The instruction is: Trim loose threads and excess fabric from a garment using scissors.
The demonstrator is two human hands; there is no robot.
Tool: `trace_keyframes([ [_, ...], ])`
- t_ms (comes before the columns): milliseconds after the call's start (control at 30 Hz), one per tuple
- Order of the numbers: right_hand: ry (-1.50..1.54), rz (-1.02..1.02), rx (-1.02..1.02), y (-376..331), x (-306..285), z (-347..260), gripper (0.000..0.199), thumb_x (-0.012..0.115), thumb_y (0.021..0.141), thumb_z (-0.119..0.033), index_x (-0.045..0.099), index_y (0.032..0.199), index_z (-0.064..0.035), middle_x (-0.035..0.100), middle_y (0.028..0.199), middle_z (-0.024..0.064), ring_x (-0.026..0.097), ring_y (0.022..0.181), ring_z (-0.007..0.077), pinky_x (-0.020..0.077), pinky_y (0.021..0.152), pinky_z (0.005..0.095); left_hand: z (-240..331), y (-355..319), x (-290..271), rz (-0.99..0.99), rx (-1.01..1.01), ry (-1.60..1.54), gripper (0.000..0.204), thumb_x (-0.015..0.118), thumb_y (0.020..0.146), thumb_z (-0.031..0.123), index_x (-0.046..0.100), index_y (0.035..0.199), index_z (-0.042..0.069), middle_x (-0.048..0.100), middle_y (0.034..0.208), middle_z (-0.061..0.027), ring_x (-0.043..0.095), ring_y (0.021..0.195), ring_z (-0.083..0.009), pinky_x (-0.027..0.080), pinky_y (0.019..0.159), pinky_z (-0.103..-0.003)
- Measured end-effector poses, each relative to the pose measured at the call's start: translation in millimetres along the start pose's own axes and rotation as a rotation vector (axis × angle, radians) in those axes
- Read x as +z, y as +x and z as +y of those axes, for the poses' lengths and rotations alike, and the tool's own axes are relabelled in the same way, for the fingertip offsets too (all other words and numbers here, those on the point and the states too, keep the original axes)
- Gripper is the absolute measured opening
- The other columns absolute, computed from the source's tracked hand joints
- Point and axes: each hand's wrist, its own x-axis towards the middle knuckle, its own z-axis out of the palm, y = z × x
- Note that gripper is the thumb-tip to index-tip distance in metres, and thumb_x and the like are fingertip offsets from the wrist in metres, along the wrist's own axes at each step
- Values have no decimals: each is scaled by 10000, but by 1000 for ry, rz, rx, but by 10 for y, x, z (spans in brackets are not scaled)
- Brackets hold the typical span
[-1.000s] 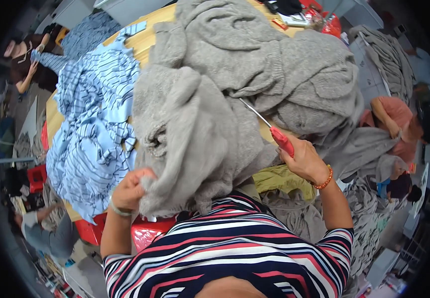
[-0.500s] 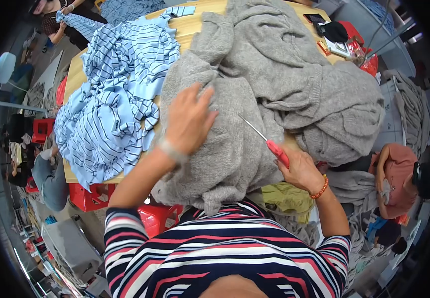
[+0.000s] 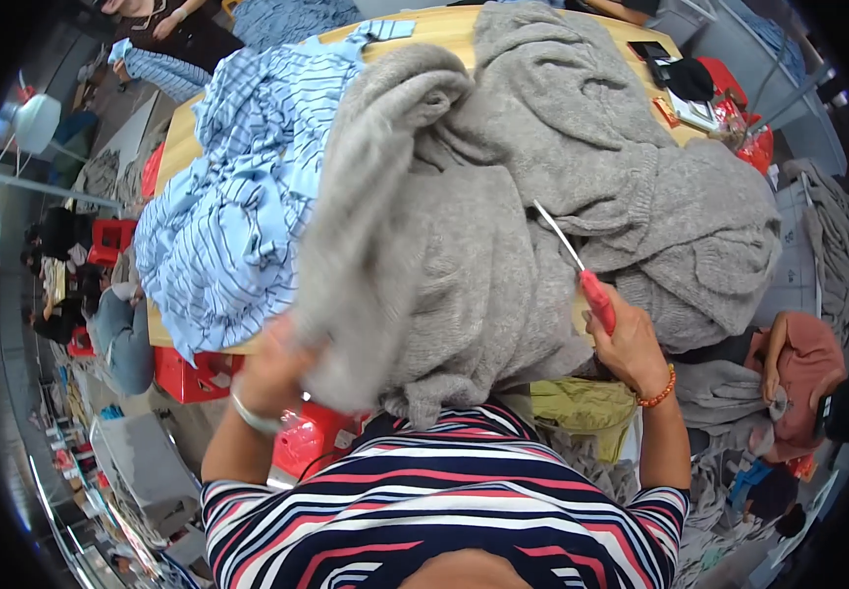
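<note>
On the counter (image 3: 436,27) I had one blue striped heap (image 3: 238,221); beside it my left grip (image 3: 277,365) blurred against the grey knit (image 3: 444,250), whether closed, I couldn't tell. From that nearer grip, the knit's raised part ran lengthwise away, slightly rightward. Its pieces I couldn't count. My right grip (image 3: 629,344) clamped one red-handled tool (image 3: 596,299), tip forward-left.

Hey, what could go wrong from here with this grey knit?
The right hand holds a red-handled tool with its bare metal tip close to the grey knit, so it might snag the yarn.
The knit also lies against the blue striped fabric; a sweep by the left hand could drag that pile along.
</note>
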Motion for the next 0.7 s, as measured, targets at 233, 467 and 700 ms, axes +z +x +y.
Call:
trace_keyframes([
  [233,4,-29,-163,272,40,-444,401,588,827,-109,525,1220,-54,623,890,238,596,855,430,477,730,417,-106,-380,32,-109,-129,982,542,756,767,309,556,1159,-7,627,1034,-153,605,911,-246,481,798,-323],
  [467,-5,-78,-166,231,224,-608,383,596,823,-99,531,1197,-47,612,859,247,593,836,437,474,711,427,-261,662,372,172,341,1496,620,731,758,398,536,1190,-1,563,1076,-210,544,1005,-373,445,885,-419],
  [700,-23,18,-128,-74,151,-316,412,577,820,-64,519,1228,-56,631,792,202,638,783,385,493,681,402,-724,916,-741,325,77,844,567,686,815,276,499,1266,-13,612,1085,-138,609,983,-256,470,884,-347],
])
